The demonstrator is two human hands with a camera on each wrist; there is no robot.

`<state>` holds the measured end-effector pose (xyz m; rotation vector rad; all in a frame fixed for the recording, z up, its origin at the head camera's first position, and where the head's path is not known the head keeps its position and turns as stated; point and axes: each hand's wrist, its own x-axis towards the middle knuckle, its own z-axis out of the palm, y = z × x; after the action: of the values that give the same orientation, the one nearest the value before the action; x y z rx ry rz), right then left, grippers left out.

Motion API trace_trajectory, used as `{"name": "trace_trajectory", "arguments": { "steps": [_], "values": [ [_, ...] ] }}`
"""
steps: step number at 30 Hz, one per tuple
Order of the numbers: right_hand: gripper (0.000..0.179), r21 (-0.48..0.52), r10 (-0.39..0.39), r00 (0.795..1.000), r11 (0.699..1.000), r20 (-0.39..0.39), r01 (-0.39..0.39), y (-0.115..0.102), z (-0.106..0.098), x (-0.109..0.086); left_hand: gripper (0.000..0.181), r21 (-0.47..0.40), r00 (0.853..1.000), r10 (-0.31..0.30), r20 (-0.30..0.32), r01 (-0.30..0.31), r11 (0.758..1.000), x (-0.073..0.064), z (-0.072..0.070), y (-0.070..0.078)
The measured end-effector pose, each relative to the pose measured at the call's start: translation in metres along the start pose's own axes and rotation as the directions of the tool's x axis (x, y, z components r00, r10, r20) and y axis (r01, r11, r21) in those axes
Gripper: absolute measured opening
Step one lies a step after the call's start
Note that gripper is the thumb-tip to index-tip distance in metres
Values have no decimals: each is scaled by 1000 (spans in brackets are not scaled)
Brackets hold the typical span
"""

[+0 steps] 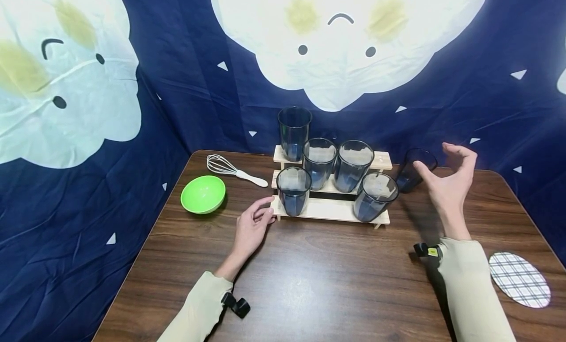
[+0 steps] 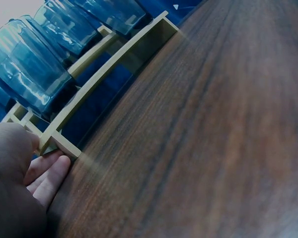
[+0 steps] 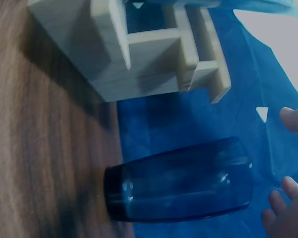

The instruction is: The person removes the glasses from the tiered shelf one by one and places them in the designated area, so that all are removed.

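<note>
A three-step wooden rack (image 1: 329,210) stands on the table with several dark blue drinking glasses on its steps. My left hand (image 1: 252,226) holds the left end of the lowest step; in the left wrist view the thumb lies by the rack's (image 2: 109,73) corner and the fingers are by its foot. Right of the rack, another blue glass (image 1: 406,179) stands upright on the table. Next to that glass is my right hand (image 1: 451,182), thumb and fingers spread wide, holding nothing. In the right wrist view the fingers are apart from the glass (image 3: 184,183).
Left of the rack lie a white whisk (image 1: 236,172) and a bright green bowl (image 1: 203,194). A checked oval mat (image 1: 519,279) lies at the right of the brown wooden table (image 1: 309,283). A blue curtain (image 1: 185,76) with white clouds hangs behind the table.
</note>
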<state>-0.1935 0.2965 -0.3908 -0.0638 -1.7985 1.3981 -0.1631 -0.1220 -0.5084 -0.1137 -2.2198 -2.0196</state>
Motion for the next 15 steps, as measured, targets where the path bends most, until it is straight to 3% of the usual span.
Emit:
{"name": "trace_trajectory", "arguments": {
  "steps": [15],
  "values": [
    [53, 69, -53, 998, 996, 28, 51, -19, 5, 0, 32, -5, 1000, 8, 5, -8, 1000, 0, -1, -1]
  ]
}}
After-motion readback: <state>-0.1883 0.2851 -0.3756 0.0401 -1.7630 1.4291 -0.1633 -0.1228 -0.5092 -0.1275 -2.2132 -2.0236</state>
